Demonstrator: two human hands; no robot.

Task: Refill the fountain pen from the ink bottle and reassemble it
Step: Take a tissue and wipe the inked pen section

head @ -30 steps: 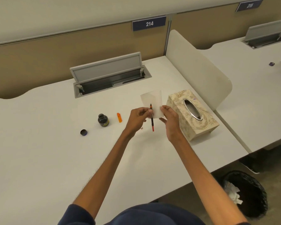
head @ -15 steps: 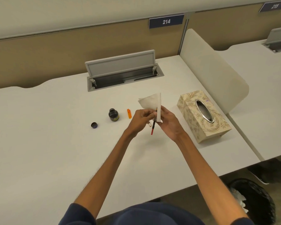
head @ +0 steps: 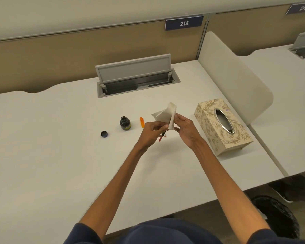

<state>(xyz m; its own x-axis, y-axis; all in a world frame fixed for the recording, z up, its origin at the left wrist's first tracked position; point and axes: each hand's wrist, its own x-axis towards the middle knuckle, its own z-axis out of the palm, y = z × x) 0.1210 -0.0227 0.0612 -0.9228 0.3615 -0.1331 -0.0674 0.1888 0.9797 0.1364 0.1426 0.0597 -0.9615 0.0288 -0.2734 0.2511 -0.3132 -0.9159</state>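
Tissue [head: 166, 114] now curled over pen [head: 161, 137], ink bottle [head: 125, 123] uncapped, apparently part full

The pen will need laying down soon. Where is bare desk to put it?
Widest: the near-left desk, this side of the bottle cap. Also bare between ink bottle and cable hatch. Crowded: cap, bottle and orange pen piece in a row beside the left hand.

A: How's the light?
B: Bright and even. Soft, faint shadows sit close under the tissue box [head: 224, 127] on the tabletop [head: 60, 164], with no glare.
A: Sharpness?
B: Good mid-frame, though the pen [head: 161, 137] under the left hand [head: 149, 134] looks slightly soft. The "215" sign [head: 300, 8] is smeared, and the wide lens bows the partition [head: 77, 50] edges. The floor [head: 227, 208] at lower right is dim.
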